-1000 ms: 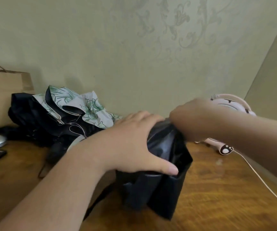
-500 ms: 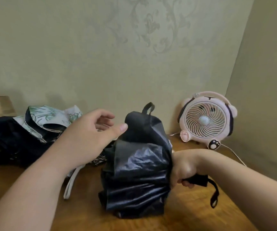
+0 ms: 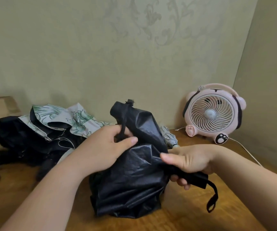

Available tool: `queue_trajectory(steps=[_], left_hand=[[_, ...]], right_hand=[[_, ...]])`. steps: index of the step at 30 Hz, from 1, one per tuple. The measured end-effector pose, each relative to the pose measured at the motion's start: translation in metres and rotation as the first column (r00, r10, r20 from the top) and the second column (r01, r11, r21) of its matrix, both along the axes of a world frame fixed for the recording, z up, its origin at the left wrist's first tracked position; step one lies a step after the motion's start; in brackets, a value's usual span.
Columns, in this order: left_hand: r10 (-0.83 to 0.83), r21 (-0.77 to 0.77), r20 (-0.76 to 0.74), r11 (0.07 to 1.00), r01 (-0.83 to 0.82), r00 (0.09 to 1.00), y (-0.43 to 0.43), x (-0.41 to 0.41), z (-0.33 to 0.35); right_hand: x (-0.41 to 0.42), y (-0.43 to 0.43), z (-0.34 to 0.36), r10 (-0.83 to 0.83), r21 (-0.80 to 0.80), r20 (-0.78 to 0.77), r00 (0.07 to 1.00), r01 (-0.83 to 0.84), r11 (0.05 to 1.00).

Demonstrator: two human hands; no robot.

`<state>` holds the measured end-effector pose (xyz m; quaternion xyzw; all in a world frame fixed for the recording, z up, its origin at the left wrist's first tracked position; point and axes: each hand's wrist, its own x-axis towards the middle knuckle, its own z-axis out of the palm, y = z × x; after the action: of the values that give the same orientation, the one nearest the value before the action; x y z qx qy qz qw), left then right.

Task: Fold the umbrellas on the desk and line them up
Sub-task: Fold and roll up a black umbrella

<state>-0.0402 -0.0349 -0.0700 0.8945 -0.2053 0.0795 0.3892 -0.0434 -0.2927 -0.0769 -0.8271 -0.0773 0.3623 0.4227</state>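
Feel: black umbrella [image 3: 134, 180] looked light, with a limp, slippery canopy.
Left hand [image 3: 101, 150]: pinched the strap [image 3: 123, 121].
Right hand [image 3: 189, 160]: clasped the rigid handle [image 3: 196, 179], likely the surest hold.

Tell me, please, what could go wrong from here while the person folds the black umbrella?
1. The left hand pinches only the thin black strap, while the black umbrella is loosely bunched, not pleated; wrapping it now may give a bulky, crooked roll.
2. The right hand grips the handle, and the fan cord lies just behind that arm; the hanging wrist loop might catch it and tug the fan.
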Motion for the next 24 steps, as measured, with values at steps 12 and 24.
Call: queue_trajectory(steps=[12,24], left_hand=[[-0.010,-0.104,-0.066,0.995,0.003,0.998,0.021,0.001,0.014],[0.158,-0.396,0.210,0.916,-0.064,0.965,0.024,-0.016,0.029]], right_hand=[[0.008,0.011,-0.017,-0.274,0.031,0.153,0.949,0.273,0.962],[0.031,0.009,-0.022,-0.124,-0.236,0.745,0.656,0.432,0.870]])
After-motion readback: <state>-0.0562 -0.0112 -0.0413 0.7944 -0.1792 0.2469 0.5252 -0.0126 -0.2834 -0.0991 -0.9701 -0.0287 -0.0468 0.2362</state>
